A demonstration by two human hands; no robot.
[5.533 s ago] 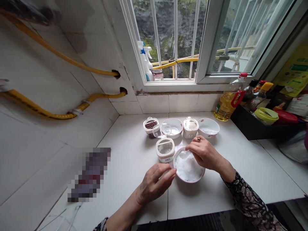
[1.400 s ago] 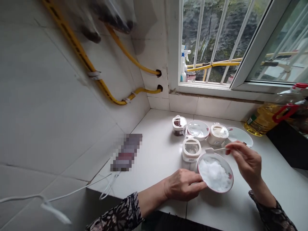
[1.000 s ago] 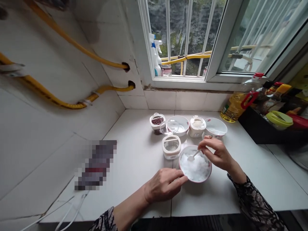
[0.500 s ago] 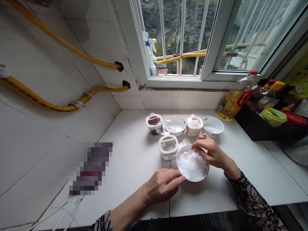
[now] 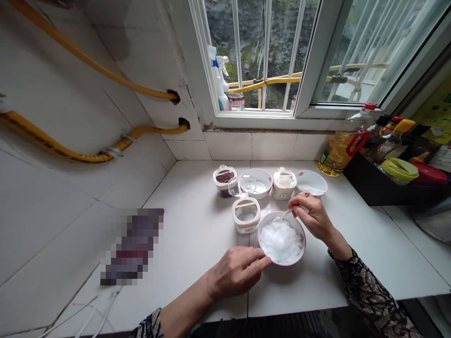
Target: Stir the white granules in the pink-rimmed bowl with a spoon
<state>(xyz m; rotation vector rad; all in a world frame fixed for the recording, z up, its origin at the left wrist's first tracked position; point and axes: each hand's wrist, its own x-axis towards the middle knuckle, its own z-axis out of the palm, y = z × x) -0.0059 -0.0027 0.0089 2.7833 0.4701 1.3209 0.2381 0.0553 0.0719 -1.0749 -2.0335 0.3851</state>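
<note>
A bowl with a pink rim (image 5: pixel 265 256) stands on the white counter, filled with a white grainy heap (image 5: pixel 282 240). My right hand (image 5: pixel 312 217) pinches the handle of a small white spoon (image 5: pixel 283 215), whose tip rests at the heap's back left edge. At the bowl's lower left rim, my left hand (image 5: pixel 241 272) grips the edge with its fingers. Just left of the bowl sits an open square jar (image 5: pixel 246 213) with clear contents, its transparent lid (image 5: pixel 243 186) raised behind it.
Behind stand a jar of dark red beans (image 5: pixel 224 178), an empty-looking bowl (image 5: pixel 256 180), a pale-lidded jar (image 5: pixel 284 183) and another bowl (image 5: pixel 311 182). An oil bottle (image 5: pixel 334 152) and black condiment box (image 5: pixel 369 185) are back right. A pixelated object (image 5: pixel 136 246) lies left.
My right hand has moved slightly right and back from the heap, so more of the spoon shows. My left hand has stayed at the rim.
</note>
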